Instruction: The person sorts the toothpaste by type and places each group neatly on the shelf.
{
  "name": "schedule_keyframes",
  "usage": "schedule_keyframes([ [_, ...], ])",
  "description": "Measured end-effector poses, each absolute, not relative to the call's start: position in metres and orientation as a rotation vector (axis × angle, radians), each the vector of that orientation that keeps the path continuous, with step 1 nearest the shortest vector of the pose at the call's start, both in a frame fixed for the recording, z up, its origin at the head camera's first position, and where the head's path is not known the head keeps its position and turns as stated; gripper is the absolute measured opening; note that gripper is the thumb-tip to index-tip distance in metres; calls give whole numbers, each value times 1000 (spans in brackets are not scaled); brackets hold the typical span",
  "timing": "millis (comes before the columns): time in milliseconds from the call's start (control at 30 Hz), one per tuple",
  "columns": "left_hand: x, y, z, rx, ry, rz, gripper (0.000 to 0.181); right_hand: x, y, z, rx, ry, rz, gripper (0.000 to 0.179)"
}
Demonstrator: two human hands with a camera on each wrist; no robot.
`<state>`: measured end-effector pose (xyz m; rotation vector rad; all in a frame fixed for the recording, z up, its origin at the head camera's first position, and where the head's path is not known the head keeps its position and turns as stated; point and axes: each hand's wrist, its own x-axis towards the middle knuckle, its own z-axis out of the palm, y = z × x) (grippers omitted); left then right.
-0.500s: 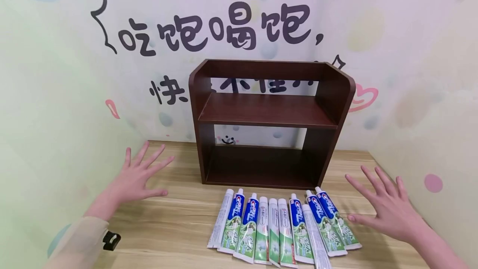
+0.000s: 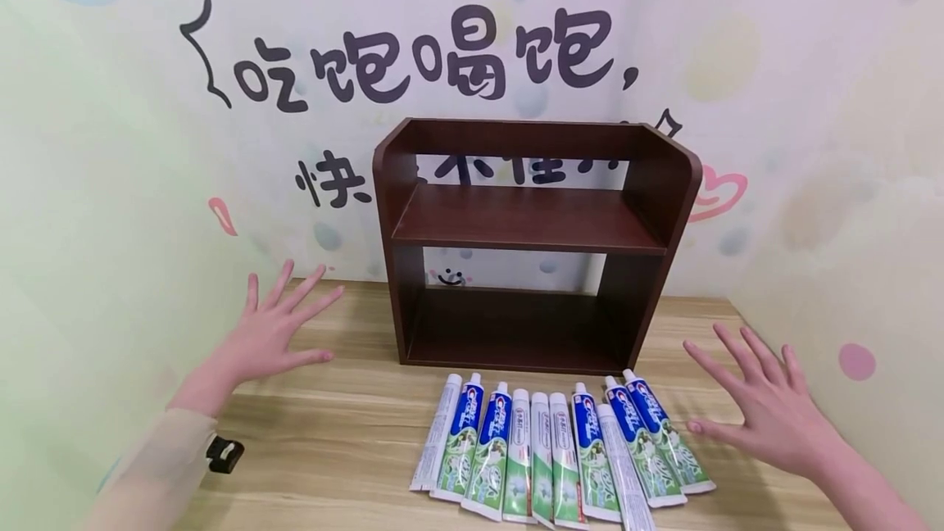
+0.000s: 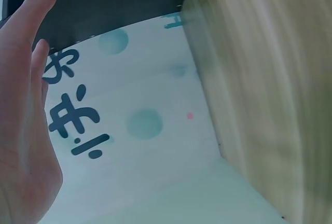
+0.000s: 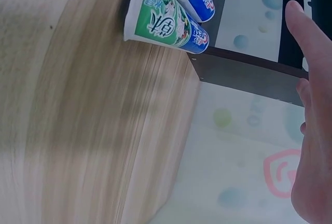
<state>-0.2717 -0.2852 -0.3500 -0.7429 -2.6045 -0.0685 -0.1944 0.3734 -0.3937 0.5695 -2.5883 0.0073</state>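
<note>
Both hands hover with spread fingers and hold nothing. The left hand [image 2: 269, 338] is left of a dark brown two-tier shelf [image 2: 527, 248]; in the left wrist view that hand [image 3: 26, 130] shows along the left edge. To the right of the tubes is the right hand [image 2: 774, 408], also seen in the right wrist view as a hand [image 4: 316, 130] at the right edge. Several toothpaste tubes lie side by side in front of the shelf, caps toward it: blue-and-green ones [image 2: 487, 453], white-and-green ones [image 2: 519, 453] and plain whitish ones [image 2: 625, 465]. A blue-and-green tube [image 4: 168, 22] is nearest the right hand.
The wood-grain table [image 2: 332, 449] carries the shelf and tubes. Behind it stands a pale wall [image 2: 258, 154] with dark lettering, and side walls [image 2: 870, 269] close in at left and right. A black device [image 2: 224, 455] sits at the left wrist.
The left hand has risen slightly in the head view, fingers still spread. The right hand has hardly moved. Shelf and tubes stay where they were.
</note>
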Motion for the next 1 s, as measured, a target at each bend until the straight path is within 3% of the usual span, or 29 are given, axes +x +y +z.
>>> schedule_keyframes([
  [1000, -302, -269, -266, -668, -2537, -229, 89, -198, 354, -388, 619, -2539, 27, 100],
])
